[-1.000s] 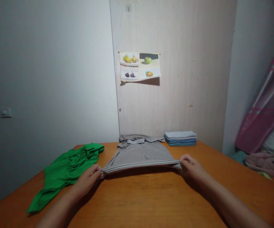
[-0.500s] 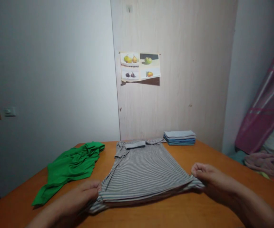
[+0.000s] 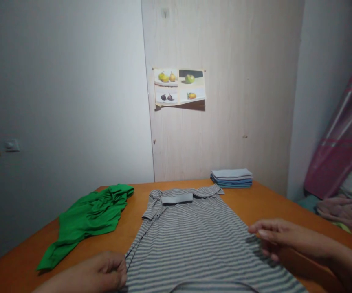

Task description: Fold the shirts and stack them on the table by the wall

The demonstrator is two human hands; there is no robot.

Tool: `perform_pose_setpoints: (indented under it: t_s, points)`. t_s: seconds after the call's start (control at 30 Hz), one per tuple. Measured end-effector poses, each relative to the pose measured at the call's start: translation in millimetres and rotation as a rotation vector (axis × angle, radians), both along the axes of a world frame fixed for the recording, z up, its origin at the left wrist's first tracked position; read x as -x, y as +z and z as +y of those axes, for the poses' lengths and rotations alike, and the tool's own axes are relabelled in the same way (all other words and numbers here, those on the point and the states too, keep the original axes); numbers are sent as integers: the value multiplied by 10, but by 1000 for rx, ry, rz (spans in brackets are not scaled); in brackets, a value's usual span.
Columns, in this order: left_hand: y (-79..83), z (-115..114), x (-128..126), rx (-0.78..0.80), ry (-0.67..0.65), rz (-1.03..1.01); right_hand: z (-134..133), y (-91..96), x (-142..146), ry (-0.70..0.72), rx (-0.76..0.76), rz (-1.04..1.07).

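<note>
A grey-and-white striped shirt (image 3: 188, 240) lies spread on the table, its collar (image 3: 177, 198) at the far end and its near hem running toward the bottom of the view. My left hand (image 3: 110, 270) is closed at the shirt's left edge, pinching the fabric. At the right edge, my right hand (image 3: 275, 238) hovers just over the cloth, its fingers loosely bent and apart. To the left of the shirt lies a crumpled green garment (image 3: 92, 215).
The orange-brown wooden table (image 3: 240, 203) reaches back to a pale panel with a fruit picture (image 3: 179, 86). At its far right corner sits a folded cloth stack (image 3: 231, 179). A pink curtain (image 3: 331, 150) and a heap of fabric (image 3: 344, 209) are off to the right.
The shirt has been drawn closer, and its near hem has dropped toward the bottom edge of the view. My right hand has let go of the hem; my left hand has moved slightly down.
</note>
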State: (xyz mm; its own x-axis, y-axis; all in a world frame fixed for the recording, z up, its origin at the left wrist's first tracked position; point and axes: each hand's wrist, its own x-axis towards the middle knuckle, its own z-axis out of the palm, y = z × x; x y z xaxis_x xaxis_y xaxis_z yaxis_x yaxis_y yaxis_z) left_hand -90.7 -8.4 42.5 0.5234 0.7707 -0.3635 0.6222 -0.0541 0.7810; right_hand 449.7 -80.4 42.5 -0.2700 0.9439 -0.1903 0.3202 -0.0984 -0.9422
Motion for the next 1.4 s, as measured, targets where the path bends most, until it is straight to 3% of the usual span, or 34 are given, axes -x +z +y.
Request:
perform_pose_setpoints:
  t_s: [0.2,0.4,0.6,0.67,0.77,0.87,0.97,1.17,1.3,1.4]
  points:
    - [110,401,-500,-369,-35,23,632,-38,424,11,-207,-135]
    - [-46,933,-966,-551,-50,72,1001,-94,958,90,-208,-363]
    - [-135,1498,-901,-801,328,215,1290,-70,1306,114,-325,-485]
    - [-181,1578,-806,-767,394,253,1406,-92,1387,101,-361,-511]
    - [-302,1612,-701,-690,385,232,1586,-152,1506,58,-420,-550]
    - [-442,1661,-655,-650,320,88,1753,-207,1626,41,-469,-648]
    - [-507,1751,-610,-663,406,-73,1886,-223,1743,49,-555,-793]
    - [-278,1750,-402,-574,734,-472,2053,-210,1951,102,-616,-1010]
    - [-135,1721,-243,-467,1004,-603,2160,-234,2030,96,-613,-1088]
    - [-113,1756,-168,-365,1102,-709,2339,-200,2015,124,-582,-1096]
